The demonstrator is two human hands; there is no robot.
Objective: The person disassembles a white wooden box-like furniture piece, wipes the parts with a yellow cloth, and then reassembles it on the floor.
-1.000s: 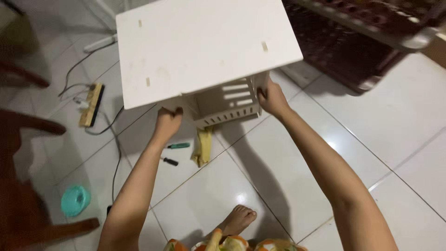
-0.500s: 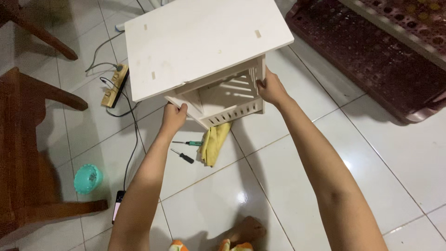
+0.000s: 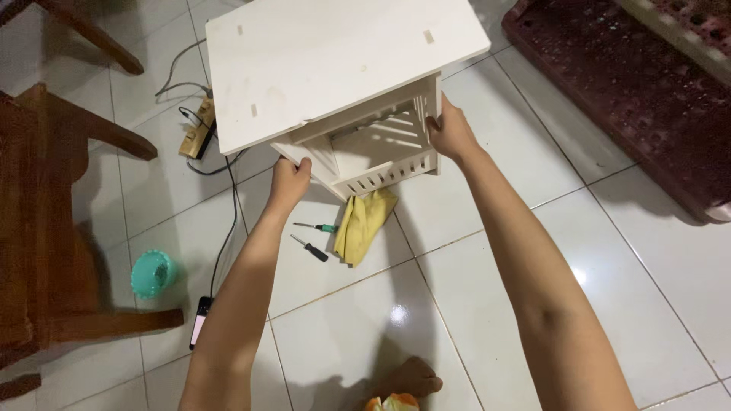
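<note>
Head view: white slatted cabinet

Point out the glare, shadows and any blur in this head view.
Head view: bright glare spots on the glossy floor tiles between the arms and beside the right forearm; soft shadow under the white cabinet across the yellow cloth; left hand and right hand sharp; the wooden chair dark at left.

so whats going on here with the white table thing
A person grips a small white table with both hands: the left hand on one slatted side, the right hand on the other. On the tiled floor below lie a yellow cloth and two screwdrivers.
</note>
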